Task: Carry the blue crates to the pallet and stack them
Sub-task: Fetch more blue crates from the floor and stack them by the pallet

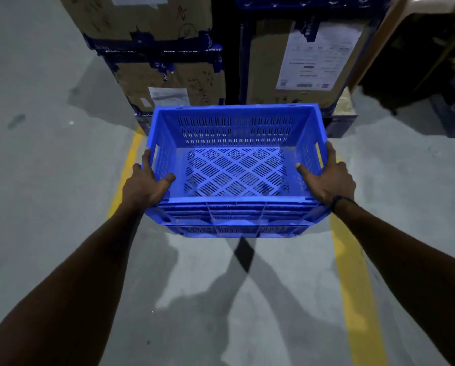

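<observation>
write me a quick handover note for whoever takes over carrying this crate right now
Left hand: grips the left rim of the blue crate, thumb inside the wall.
Right hand: grips the right rim the same way.
Crate: empty, held level in the air above the grey floor, between two yellow floor lines, with taped cardboard boxes stacked just ahead.
Done: this one crate is picked up and in carry.
Left: no pallet or other blue crates are identifiable in this view, so find the pallet, set this crate down, then fetch and stack the rest.
</observation>
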### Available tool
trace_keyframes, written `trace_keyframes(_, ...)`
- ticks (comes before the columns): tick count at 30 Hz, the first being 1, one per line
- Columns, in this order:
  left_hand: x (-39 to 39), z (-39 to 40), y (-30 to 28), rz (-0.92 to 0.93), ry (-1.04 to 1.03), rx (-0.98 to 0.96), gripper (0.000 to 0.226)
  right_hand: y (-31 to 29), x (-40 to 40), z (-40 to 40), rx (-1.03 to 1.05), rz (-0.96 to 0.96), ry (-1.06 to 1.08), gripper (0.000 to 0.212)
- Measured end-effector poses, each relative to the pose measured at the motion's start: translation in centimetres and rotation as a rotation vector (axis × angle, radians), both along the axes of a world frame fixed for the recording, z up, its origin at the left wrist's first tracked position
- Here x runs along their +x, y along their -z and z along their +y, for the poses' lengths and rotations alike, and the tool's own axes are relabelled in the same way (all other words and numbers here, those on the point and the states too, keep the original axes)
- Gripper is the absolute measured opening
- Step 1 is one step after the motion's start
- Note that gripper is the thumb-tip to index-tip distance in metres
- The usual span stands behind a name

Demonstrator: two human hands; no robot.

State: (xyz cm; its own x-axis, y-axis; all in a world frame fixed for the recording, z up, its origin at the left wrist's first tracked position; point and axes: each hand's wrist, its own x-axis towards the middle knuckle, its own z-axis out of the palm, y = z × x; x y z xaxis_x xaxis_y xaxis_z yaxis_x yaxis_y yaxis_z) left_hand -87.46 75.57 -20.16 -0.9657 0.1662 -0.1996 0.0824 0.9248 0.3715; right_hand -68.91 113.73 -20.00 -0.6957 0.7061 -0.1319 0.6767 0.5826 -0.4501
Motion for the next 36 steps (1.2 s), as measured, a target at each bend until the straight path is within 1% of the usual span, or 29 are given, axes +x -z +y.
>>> trace_keyframes(5,0.7,0.5,-0.4,0.086,-0.026,0.061,0.092,-0.4,-0.8,0.2,-0.007,0.024,0.042,0.091)
trace_keyframes(8,0.1,0.5,-0.4,0.064,-0.018,0.093,0.090,-0.6,-1.6,0.5,0.013,0.039,0.063,0.089)
trace_keyframes(11,-0.1,0.9,-0.7,0.066,-0.021,0.104,0.088,-0.5,-2.0,0.7,0.039,0.012,0.057,0.091)
trace_keyframes(17,-0.2,0.9,-1.3,0.034,-0.045,0.129,0.090,-0.5,-1.8,0.9,0.011,0.009,0.024,0.095)
trace_keyframes(23,-0.3,1.1,-1.3,0.046,-0.037,0.146,0.091,-0.9,-2.0,0.9,-0.009,-0.002,0.023,0.097)
trace_keyframes(32,-1.1,0.4,-1.1,0.039,0.014,0.132,0.095,-0.9,-0.8,-0.5,-0.006,-0.021,0.032,0.105)
trace_keyframes(36,-1.0,0.4,-1.0,0.039,0.035,0.130,0.096,-1.0,-1.2,-0.3,-0.011,-0.024,0.028,0.105)
